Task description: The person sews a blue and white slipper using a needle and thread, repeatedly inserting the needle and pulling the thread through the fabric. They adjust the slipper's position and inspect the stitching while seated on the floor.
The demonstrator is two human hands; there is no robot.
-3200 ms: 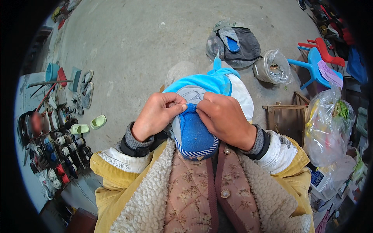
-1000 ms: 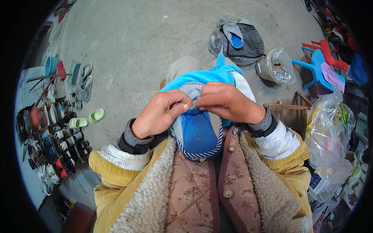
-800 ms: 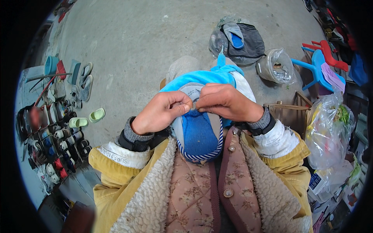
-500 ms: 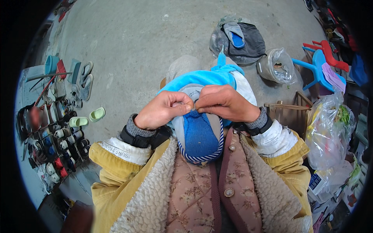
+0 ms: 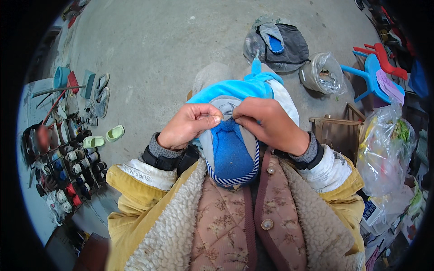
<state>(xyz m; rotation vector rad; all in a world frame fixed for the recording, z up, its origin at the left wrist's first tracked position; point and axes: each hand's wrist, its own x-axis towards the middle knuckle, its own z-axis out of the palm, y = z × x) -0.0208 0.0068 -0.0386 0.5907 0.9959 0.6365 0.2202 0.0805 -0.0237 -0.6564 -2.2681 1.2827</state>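
Observation:
A grey cloth slipper with a blue inner sole (image 5: 233, 156) and a blue-and-white striped edge lies between my forearms, its rounded striped end toward my body. My left hand (image 5: 191, 125) pinches the upper's edge on the left, thumb and forefinger pressed together. Opposite it, my right hand (image 5: 275, 124) grips the same upper, its fingers bent over the cloth; the fingertips are partly hidden. A small gap separates the two hands at the slipper's opening. Beneath and beyond lies a bright blue and white cloth (image 5: 221, 91) across my lap.
On the floor ahead, a similar slipper (image 5: 275, 44) rests on a dark grey bag (image 5: 291, 43). A lined bucket (image 5: 312, 77), a blue chair (image 5: 373, 74), a wooden stool (image 5: 334, 121) and a clear plastic bag (image 5: 384, 149) stand right. Shoe racks (image 5: 72, 167) and green clogs (image 5: 115, 133) are left.
My right hand has shifted slightly right and its fingers have drawn back from my left thumb, widening the gap. Both hands stay at the slipper's upper.

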